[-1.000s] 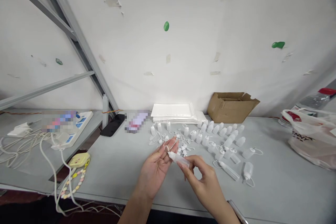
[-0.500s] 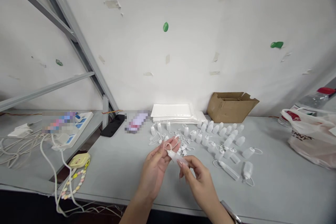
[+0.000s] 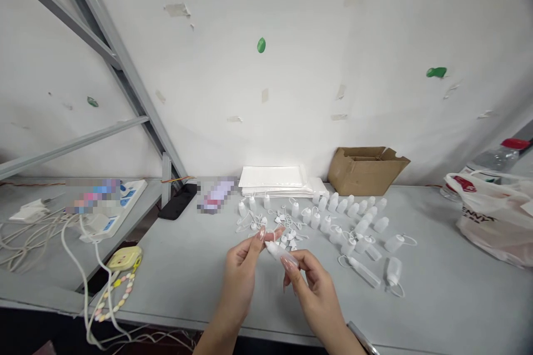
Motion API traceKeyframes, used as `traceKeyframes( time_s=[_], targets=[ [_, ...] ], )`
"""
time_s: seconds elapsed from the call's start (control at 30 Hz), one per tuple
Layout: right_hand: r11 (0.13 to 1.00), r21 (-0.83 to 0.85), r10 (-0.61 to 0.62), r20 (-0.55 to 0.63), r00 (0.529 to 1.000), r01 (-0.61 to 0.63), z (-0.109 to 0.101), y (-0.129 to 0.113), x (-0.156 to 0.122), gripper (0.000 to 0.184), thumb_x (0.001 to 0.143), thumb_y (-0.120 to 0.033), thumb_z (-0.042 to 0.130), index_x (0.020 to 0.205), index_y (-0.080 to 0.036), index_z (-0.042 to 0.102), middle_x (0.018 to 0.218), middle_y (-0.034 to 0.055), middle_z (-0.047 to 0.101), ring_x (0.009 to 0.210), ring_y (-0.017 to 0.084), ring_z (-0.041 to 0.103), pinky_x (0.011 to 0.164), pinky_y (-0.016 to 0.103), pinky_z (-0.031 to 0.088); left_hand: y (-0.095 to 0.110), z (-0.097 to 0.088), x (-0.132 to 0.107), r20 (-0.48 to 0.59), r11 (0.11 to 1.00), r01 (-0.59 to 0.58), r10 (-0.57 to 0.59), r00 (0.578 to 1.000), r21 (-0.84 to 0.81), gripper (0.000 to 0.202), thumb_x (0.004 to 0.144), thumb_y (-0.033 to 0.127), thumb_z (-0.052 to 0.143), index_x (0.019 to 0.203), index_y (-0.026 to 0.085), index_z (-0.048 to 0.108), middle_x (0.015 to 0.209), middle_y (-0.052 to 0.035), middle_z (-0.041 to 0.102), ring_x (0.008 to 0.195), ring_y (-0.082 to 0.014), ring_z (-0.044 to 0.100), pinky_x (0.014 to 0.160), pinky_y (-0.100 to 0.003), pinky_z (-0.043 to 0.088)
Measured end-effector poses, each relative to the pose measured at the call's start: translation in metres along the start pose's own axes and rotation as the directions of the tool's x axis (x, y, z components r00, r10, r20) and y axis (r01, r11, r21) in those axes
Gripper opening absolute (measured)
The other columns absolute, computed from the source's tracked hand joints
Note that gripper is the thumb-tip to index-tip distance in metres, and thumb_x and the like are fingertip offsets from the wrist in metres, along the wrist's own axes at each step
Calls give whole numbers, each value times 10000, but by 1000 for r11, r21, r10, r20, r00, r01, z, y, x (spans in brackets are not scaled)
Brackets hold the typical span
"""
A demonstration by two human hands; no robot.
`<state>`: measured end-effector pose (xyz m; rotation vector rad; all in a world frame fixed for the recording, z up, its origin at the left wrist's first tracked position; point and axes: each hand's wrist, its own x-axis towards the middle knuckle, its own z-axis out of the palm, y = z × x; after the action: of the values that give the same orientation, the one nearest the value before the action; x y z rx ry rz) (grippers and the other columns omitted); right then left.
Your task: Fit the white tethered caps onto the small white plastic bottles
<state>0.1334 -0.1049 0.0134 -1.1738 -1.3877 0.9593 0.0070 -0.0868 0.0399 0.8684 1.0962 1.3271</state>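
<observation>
A small translucent squeeze bottle [image 3: 278,252] lies tilted between my hands, its narrow tip toward the upper left. My right hand [image 3: 316,284] is closed around the bottle's body, thumb on top. At the tip, the thumb and fingers of my left hand [image 3: 240,273] pinch the white cap with its looped strap, partly hidden by the fingers. Just beyond my fingertips lies a pile of loose white caps [image 3: 287,237] with straps. To the right, several similar bottles [image 3: 325,224] stand in rows, and a slim capped bottle [image 3: 365,273] lies on its side.
Along the wall are a stack of white packs [image 3: 272,177] and an open cardboard box [image 3: 368,175]. A plastic bag [image 3: 491,222] sits at the right. On the left are a black phone [image 3: 178,202], a power strip [image 3: 125,205], cables and a yellow case [image 3: 125,258] with a beaded strap.
My left fingers have closed in from a more open pose to a pinch at the bottle's tip. My right hand keeps its hold on the bottle, nearly unmoved.
</observation>
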Motion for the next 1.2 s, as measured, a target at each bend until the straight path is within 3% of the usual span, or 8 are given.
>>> traceKeyframes(
  time_s=[0.2,0.4,0.57,0.7,0.77,0.9,1.03,1.2],
  targets=[
    [994,39,99,117,988,-105,-7,8,2,323,831,-479,468,749,-183,566,532,-25,519,505,119,478,489,228,376,2,-5,1,95,990,10,-24,995,139,255,769,380,566,838,188,720,988,-64,704,1064,-273,567,1028,-419,289],
    [931,281,165,246,955,-233,-8,7,12,374,801,-530,488,680,-177,509,468,-38,496,421,98,442,460,229,378,0,-4,4,111,998,40,-35,993,-39,414,782,467,517,898,120,711,1005,-119,692,1074,-273,563,1028,-386,300],
    [936,283,130,277,952,-210,-15,7,10,311,807,-471,522,744,-170,568,552,-16,556,501,109,509,510,229,425,-1,-1,3,147,986,5,-30,989,169,326,793,418,522,885,176,720,1023,-62,693,1086,-258,555,1021,-350,313],
    [981,125,88,395,914,-149,-35,13,0,204,809,-388,552,852,-200,617,680,5,607,653,147,576,656,280,477,-4,7,-1,289,949,2,-97,952,314,296,785,397,532,946,216,703,1060,-56,677,1067,-276,565,980,-386,362],
    [998,-23,63,323,944,-59,-55,16,-7,177,771,-386,598,805,-218,643,763,21,607,751,173,580,735,308,471,-7,9,-1,325,932,-19,-107,940,363,310,776,390,544,1011,235,675,1132,-55,642,1128,-271,520,1014,-390,321],
    [958,-286,-43,-73,996,20,-119,19,-16,216,718,-441,628,750,-229,660,692,11,524,644,162,537,634,288,462,-11,4,9,179,889,50,-147,973,456,375,742,400,585,1093,274,625,1238,-35,573,1226,-259,418,1061,-383,239],
    [804,-554,-76,-454,888,-215,-189,36,-17,301,711,-507,580,668,-209,593,642,25,550,597,174,510,604,305,411,-13,-8,23,86,880,21,-69,994,474,321,684,368,654,987,267,680,1239,-34,558,1269,-258,346,1068,-328,221],
    [578,-729,-34,-469,883,-365,-234,89,-6,396,703,-579,452,577,-209,517,585,50,566,573,210,530,572,329,379,-15,-20,30,63,749,-34,-11,998,662,364,710,436,587,1037,286,642,1272,-28,509,1225,-272,400,871,-324,460]
  ],
)
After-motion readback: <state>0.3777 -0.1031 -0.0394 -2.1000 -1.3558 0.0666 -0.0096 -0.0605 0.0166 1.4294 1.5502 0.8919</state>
